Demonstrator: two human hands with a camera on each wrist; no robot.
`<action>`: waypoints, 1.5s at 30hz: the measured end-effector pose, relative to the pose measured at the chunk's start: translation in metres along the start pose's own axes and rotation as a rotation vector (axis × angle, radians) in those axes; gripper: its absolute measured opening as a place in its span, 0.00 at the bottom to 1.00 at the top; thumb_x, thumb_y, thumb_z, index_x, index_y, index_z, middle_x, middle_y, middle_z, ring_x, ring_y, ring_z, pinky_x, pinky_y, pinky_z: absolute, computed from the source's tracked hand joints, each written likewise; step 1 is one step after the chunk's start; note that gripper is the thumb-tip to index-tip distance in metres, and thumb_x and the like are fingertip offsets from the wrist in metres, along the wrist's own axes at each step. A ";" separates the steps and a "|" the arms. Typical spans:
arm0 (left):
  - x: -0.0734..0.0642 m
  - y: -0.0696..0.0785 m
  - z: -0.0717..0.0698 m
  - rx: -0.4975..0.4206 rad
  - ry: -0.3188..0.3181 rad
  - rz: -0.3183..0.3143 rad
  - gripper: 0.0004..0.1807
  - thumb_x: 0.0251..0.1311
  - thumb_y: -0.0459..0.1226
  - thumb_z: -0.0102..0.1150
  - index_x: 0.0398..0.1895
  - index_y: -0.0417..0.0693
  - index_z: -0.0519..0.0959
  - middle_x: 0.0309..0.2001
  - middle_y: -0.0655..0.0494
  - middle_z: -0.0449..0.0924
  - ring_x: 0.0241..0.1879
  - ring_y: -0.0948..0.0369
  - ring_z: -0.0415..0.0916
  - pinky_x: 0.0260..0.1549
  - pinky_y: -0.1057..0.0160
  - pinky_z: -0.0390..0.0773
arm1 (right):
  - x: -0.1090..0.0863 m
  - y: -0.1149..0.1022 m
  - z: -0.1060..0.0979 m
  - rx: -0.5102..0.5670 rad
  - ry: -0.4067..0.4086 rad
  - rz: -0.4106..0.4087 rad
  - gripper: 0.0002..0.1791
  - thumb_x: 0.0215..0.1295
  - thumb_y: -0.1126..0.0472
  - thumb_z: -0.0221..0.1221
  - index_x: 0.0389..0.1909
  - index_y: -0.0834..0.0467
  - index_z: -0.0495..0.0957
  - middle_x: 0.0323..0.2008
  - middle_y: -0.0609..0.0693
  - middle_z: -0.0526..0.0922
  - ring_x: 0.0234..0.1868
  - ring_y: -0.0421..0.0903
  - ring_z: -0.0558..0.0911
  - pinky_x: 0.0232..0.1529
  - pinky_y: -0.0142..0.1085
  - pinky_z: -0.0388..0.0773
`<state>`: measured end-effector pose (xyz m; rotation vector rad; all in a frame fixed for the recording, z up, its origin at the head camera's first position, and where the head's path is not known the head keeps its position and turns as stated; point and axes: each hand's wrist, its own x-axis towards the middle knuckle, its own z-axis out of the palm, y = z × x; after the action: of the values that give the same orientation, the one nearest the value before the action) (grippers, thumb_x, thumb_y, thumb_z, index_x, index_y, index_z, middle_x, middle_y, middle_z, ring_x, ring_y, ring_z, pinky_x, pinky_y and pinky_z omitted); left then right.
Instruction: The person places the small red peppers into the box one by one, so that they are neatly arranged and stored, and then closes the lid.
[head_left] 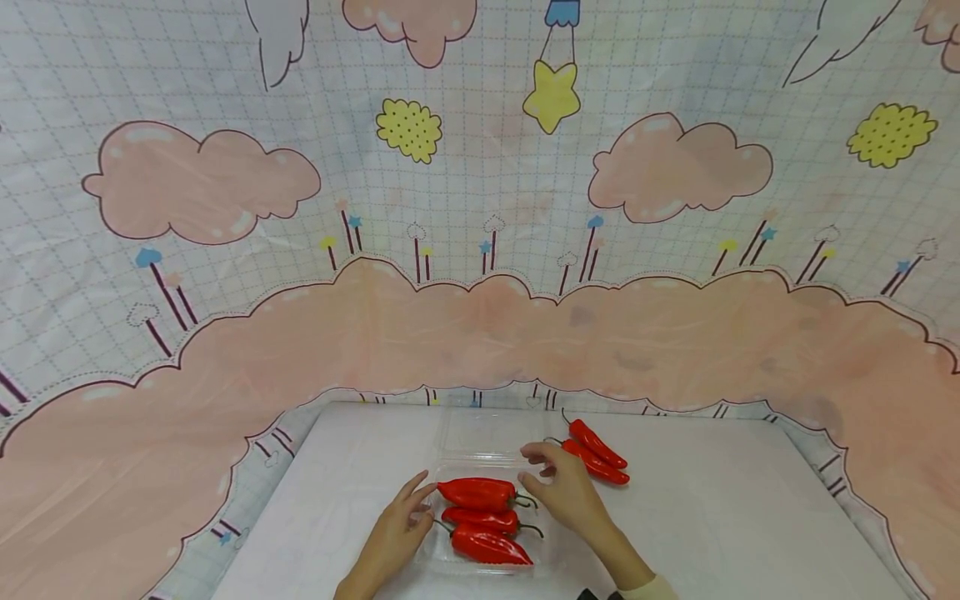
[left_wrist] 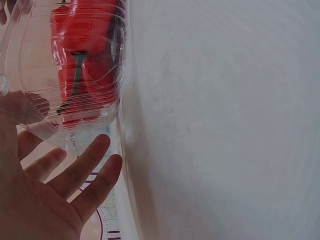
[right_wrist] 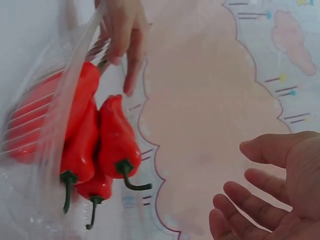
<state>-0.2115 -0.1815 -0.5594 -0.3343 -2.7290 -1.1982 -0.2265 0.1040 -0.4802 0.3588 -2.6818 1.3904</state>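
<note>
Several red peppers [head_left: 477, 494] with green stems lie side by side in a clear plastic clamshell box [head_left: 480, 571]. Its transparent lid [head_left: 480, 433] is folded back, away from me. At the box's left side is my left hand [head_left: 390, 533], its fingers spread and right at the wall; in the left wrist view they are extended beside the ribbed end. Over the right rim hovers my right hand [head_left: 567, 492], fingers parted with nothing between them. The right wrist view shows that hand [right_wrist: 270, 195] apart from the peppers [right_wrist: 117, 137], palm facing them.
Two slimmer red peppers [head_left: 597, 443] lie on the white table [head_left: 712, 508], behind and right of my right hand. A patterned cloth [head_left: 487, 333] with clouds and stars rises behind the table and borders both sides.
</note>
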 end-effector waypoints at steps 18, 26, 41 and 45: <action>0.001 -0.003 0.001 0.008 -0.010 -0.022 0.24 0.63 0.34 0.59 0.63 0.47 0.75 0.71 0.52 0.67 0.45 0.62 0.83 0.42 0.68 0.82 | -0.011 -0.020 -0.022 0.103 0.088 0.014 0.18 0.57 0.61 0.69 0.50 0.47 0.81 0.47 0.44 0.85 0.49 0.46 0.83 0.51 0.46 0.83; -0.001 -0.005 0.002 -0.012 0.000 -0.001 0.24 0.62 0.33 0.60 0.63 0.47 0.76 0.70 0.52 0.67 0.44 0.62 0.83 0.41 0.68 0.82 | -0.016 -0.023 -0.031 0.109 0.123 0.015 0.18 0.57 0.62 0.69 0.49 0.46 0.82 0.45 0.41 0.85 0.47 0.42 0.83 0.51 0.40 0.83; 0.000 -0.005 0.002 -0.012 -0.012 -0.002 0.24 0.62 0.33 0.59 0.64 0.47 0.75 0.72 0.53 0.65 0.45 0.64 0.83 0.41 0.69 0.82 | -0.025 -0.017 -0.050 0.134 0.163 0.021 0.17 0.59 0.61 0.68 0.49 0.46 0.82 0.47 0.42 0.85 0.49 0.46 0.83 0.53 0.34 0.81; 0.000 -0.005 0.002 -0.013 -0.012 0.004 0.24 0.62 0.33 0.60 0.64 0.47 0.75 0.71 0.52 0.66 0.44 0.63 0.83 0.41 0.68 0.82 | -0.026 -0.012 -0.055 0.135 0.164 0.028 0.17 0.60 0.64 0.66 0.50 0.48 0.82 0.47 0.43 0.85 0.49 0.46 0.83 0.52 0.33 0.81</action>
<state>-0.2130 -0.1834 -0.5637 -0.3498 -2.7298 -1.2177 -0.1989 0.1464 -0.4441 0.2085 -2.4792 1.5415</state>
